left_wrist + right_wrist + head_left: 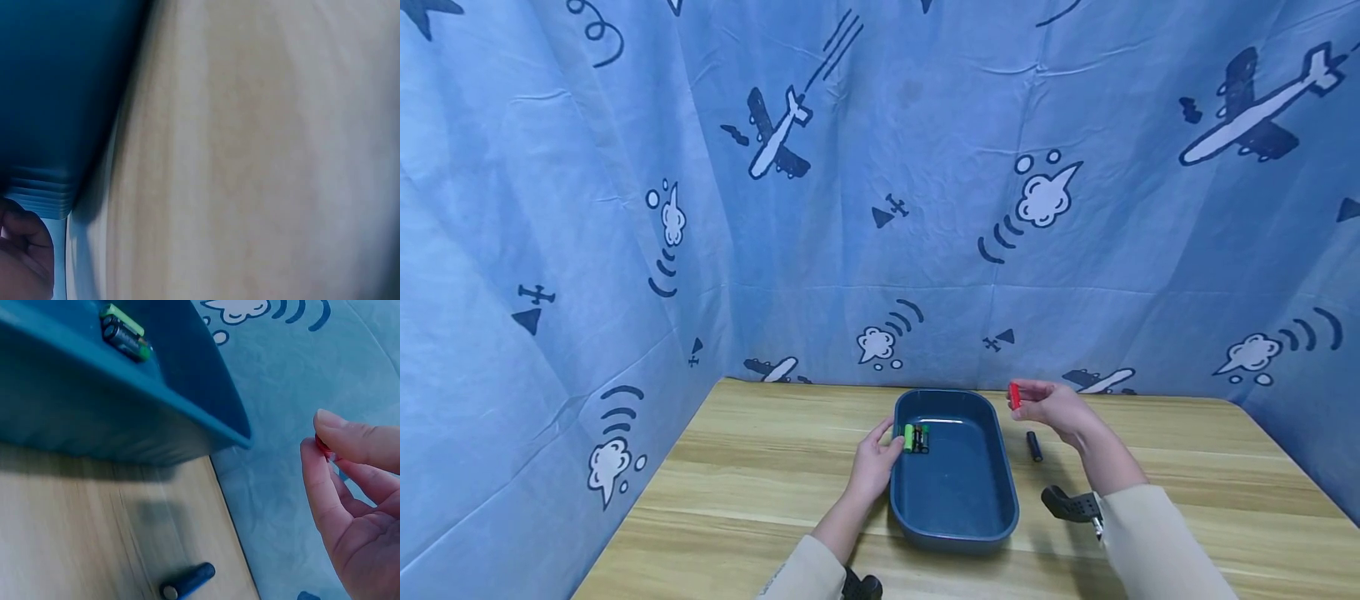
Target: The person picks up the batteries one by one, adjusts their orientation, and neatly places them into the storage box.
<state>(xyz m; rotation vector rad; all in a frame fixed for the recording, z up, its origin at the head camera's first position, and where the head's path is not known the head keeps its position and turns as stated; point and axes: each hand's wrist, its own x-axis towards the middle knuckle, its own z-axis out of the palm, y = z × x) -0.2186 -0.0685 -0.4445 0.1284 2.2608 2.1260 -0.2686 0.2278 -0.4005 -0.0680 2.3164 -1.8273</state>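
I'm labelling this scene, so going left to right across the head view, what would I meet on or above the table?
Taken by their middles: left hand → tray → red battery → blue battery.

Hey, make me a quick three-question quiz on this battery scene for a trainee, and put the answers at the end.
1. Choose one: the battery in the right hand is
a) green
b) red
c) dark blue

2. True or false: the dark blue battery lies on the table, outside the tray.

3. Fill in the blank: the batteries in the tray lie near the side held by the ____ hand.

Key:
1. b, red
2. True
3. left, as the left hand is at that side of the tray
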